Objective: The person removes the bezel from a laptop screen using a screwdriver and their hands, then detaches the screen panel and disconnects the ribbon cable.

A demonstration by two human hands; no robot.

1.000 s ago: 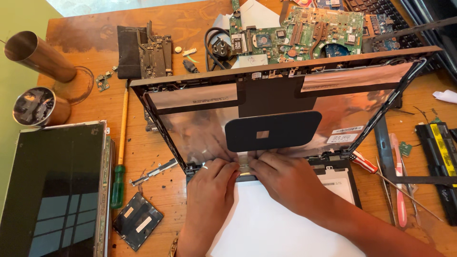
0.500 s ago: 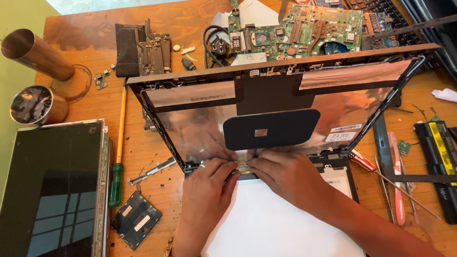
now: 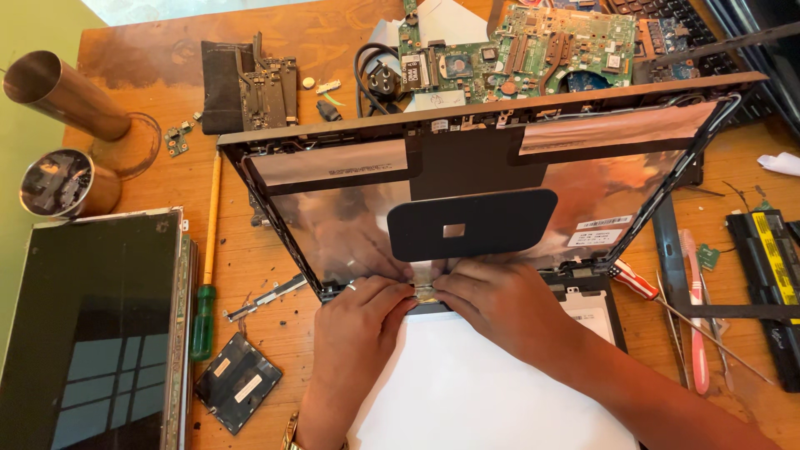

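My left hand (image 3: 360, 312) & right hand (image 3: 492, 302) both pinch the small gold connector (image 3: 423, 292) at the laptop lid (image 3: 467, 179) btm edge (fingertips nearly touching), wooden surface (image 3: 250, 258) underneath.

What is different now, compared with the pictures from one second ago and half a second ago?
Very little. The left hand and right hand have stayed pressed together at the bottom edge of the laptop lid shell, fingertips on the small part at its middle; they shifted only slightly. Nothing was picked up or released. The green-handled screwdriver, loose screen panel and circuit board lie as before.
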